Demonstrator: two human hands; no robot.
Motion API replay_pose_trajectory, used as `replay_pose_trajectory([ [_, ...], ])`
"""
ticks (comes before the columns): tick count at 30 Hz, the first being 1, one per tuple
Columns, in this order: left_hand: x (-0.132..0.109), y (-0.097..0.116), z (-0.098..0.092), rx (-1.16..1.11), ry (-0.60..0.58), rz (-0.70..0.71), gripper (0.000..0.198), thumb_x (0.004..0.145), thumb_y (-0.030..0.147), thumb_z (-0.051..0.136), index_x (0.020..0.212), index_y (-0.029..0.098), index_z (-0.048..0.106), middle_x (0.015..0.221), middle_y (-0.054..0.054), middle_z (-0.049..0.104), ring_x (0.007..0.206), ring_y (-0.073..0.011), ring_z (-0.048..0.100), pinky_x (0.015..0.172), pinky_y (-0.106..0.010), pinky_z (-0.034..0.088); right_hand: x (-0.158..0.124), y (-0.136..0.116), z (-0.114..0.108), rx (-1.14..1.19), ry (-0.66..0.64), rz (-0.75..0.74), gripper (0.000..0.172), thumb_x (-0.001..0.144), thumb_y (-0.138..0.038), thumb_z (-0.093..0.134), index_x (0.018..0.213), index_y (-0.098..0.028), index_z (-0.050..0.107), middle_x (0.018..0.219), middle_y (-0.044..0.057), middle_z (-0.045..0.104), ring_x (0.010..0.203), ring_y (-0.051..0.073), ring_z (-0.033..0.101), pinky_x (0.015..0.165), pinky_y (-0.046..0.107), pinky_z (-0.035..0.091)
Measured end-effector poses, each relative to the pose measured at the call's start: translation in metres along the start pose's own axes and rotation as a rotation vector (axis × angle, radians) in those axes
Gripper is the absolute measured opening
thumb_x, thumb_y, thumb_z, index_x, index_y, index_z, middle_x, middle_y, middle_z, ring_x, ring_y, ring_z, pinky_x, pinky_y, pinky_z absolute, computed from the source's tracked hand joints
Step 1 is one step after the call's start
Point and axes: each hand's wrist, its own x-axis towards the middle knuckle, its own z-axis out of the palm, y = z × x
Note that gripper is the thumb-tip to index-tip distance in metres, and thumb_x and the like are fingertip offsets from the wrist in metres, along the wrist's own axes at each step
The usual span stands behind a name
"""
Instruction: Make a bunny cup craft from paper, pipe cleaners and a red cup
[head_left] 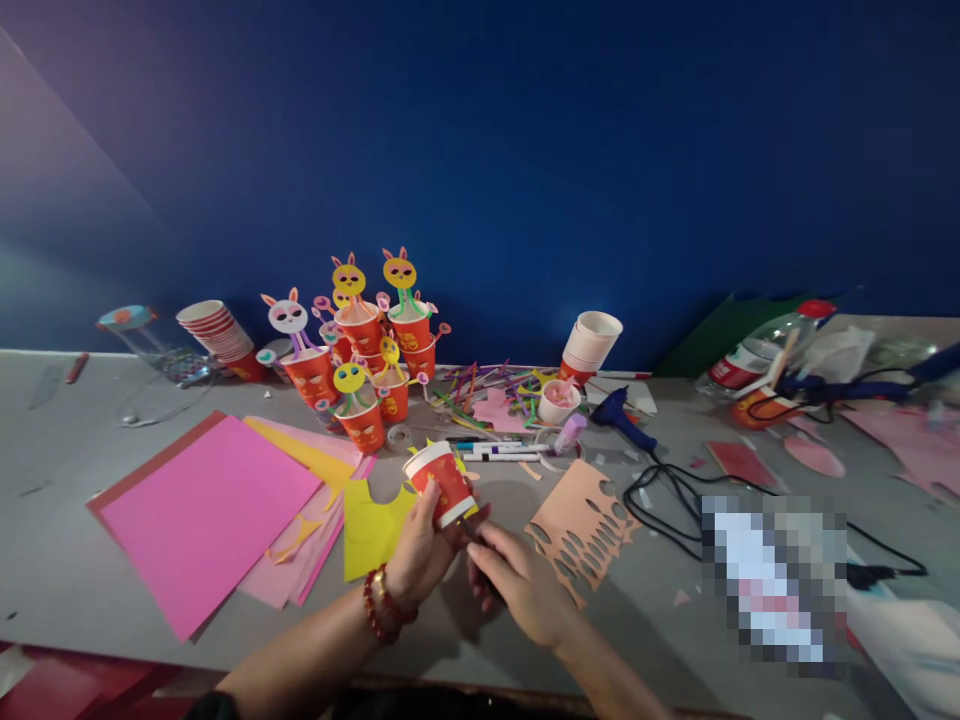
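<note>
My left hand (pixel 416 550) is wrapped round a red paper cup (pixel 442 478) with a white rim. The cup is tilted, its rim up to the left and its base down to the right. In my right hand (pixel 517 575) is a dark slim tool (pixel 465 527), its tip at the cup's base; my fingers hide most of it, so I cannot tell its kind. Bits of yellow paper show around the cup. Under my left hand lies a yellow paper sheet (pixel 366 530) with cut-out edges. Beside my right hand is a peach sheet (pixel 574 515) full of cut holes.
Several decorated rabbit cups (pixel 358 420) stand at the back. Pink sheets (pixel 217 510) lie left. Behind my hands are marker pens (pixel 499 455), pipe cleaners (pixel 480 385) and stacked cups (pixel 590 345). A blue glue gun (pixel 622 418) trails a black cable (pixel 675 475) across the right side.
</note>
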Motion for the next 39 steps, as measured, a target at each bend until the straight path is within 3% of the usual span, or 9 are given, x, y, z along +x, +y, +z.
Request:
replay_pose_trajectory([
  [8, 0.003, 0.001, -0.006, -0.009, -0.013, -0.055, 0.04, 0.087, 0.047, 0.068, 0.109, 0.012, 0.067, 0.093, -0.011, 0.075, 0.085, -0.0235, 0.073, 0.063, -0.026, 0.054, 0.001, -0.001, 0.002, 0.167, -0.043, 0.087, 0.021, 0.086, -0.04, 0.058, 0.079, -0.021, 0.059, 0.067, -0.001, 0.063, 0.059, 0.016, 0.062, 0.05, 0.026, 0.052],
  [15, 0.001, 0.006, -0.001, -0.021, -0.025, -0.099, 0.047, 0.082, 0.052, 0.071, 0.106, 0.012, 0.066, 0.091, -0.011, 0.074, 0.07, -0.0176, 0.071, 0.033, -0.014, 0.031, 0.003, 0.009, 0.005, 0.616, -0.156, 0.174, 0.035, 0.084, -0.042, 0.059, 0.101, -0.012, 0.064, 0.068, 0.005, 0.07, 0.056, 0.019, 0.067, 0.049, 0.031, 0.055],
  [18, 0.001, 0.007, -0.002, -0.079, -0.065, -0.166, 0.046, 0.085, 0.056, 0.066, 0.104, 0.014, 0.067, 0.091, -0.009, 0.073, 0.066, -0.0148, 0.069, 0.037, -0.015, 0.039, 0.003, 0.01, 0.006, 0.777, -0.207, 0.223, 0.034, 0.085, -0.041, 0.057, 0.099, -0.011, 0.066, 0.069, 0.005, 0.069, 0.057, 0.018, 0.067, 0.05, 0.03, 0.056],
  [21, 0.001, 0.007, -0.004, -0.132, -0.079, -0.179, 0.043, 0.085, 0.056, 0.065, 0.1, 0.016, 0.068, 0.091, -0.009, 0.073, 0.082, -0.0192, 0.072, 0.049, -0.018, 0.05, 0.002, 0.009, 0.008, 0.817, -0.199, 0.25, 0.033, 0.085, -0.04, 0.056, 0.097, -0.011, 0.066, 0.07, 0.006, 0.069, 0.058, 0.018, 0.068, 0.05, 0.03, 0.058],
  [26, 0.003, 0.007, -0.008, -0.085, -0.094, -0.197, 0.051, 0.079, 0.053, 0.074, 0.111, 0.013, 0.068, 0.099, -0.012, 0.074, 0.084, -0.0233, 0.072, 0.037, -0.016, 0.035, 0.001, 0.01, 0.009, 0.581, -0.114, 0.16, 0.035, 0.082, -0.043, 0.06, 0.1, -0.013, 0.063, 0.068, 0.004, 0.068, 0.054, 0.018, 0.065, 0.046, 0.028, 0.054],
  [28, 0.005, 0.007, -0.007, -0.071, -0.091, -0.155, 0.047, 0.079, 0.048, 0.075, 0.109, 0.013, 0.068, 0.098, -0.012, 0.074, 0.084, -0.0239, 0.072, 0.04, -0.017, 0.038, 0.0, 0.01, 0.008, 0.447, -0.077, 0.145, 0.034, 0.085, -0.045, 0.058, 0.101, -0.015, 0.061, 0.068, 0.002, 0.067, 0.053, 0.015, 0.062, 0.045, 0.024, 0.05],
  [32, 0.008, 0.012, -0.002, -0.133, -0.054, -0.109, 0.035, 0.086, 0.044, 0.068, 0.104, 0.013, 0.068, 0.098, -0.011, 0.074, 0.087, -0.0235, 0.072, 0.064, -0.027, 0.055, -0.005, 0.004, 0.002, -0.034, 0.0, 0.032, 0.019, 0.091, -0.038, 0.05, 0.09, -0.021, 0.059, 0.073, 0.001, 0.065, 0.061, 0.016, 0.062, 0.053, 0.024, 0.046],
  [35, 0.007, 0.016, 0.004, -0.227, -0.017, -0.066, 0.028, 0.091, 0.037, 0.061, 0.102, 0.012, 0.068, 0.097, -0.014, 0.074, 0.092, -0.0241, 0.072, 0.087, -0.038, 0.057, -0.013, -0.003, -0.003, -0.441, 0.1, -0.105, 0.016, 0.093, -0.029, 0.046, 0.09, -0.022, 0.061, 0.078, 0.003, 0.067, 0.074, 0.02, 0.063, 0.067, 0.031, 0.046],
  [39, 0.001, 0.018, 0.008, -0.301, -0.06, -0.015, 0.025, 0.087, 0.026, 0.058, 0.104, 0.011, 0.069, 0.1, -0.015, 0.075, 0.097, -0.0271, 0.071, 0.101, -0.048, 0.051, -0.015, -0.005, -0.007, -0.369, 0.117, -0.116, 0.022, 0.091, -0.028, 0.045, 0.099, -0.023, 0.064, 0.089, 0.006, 0.069, 0.084, 0.022, 0.063, 0.076, 0.035, 0.048],
])
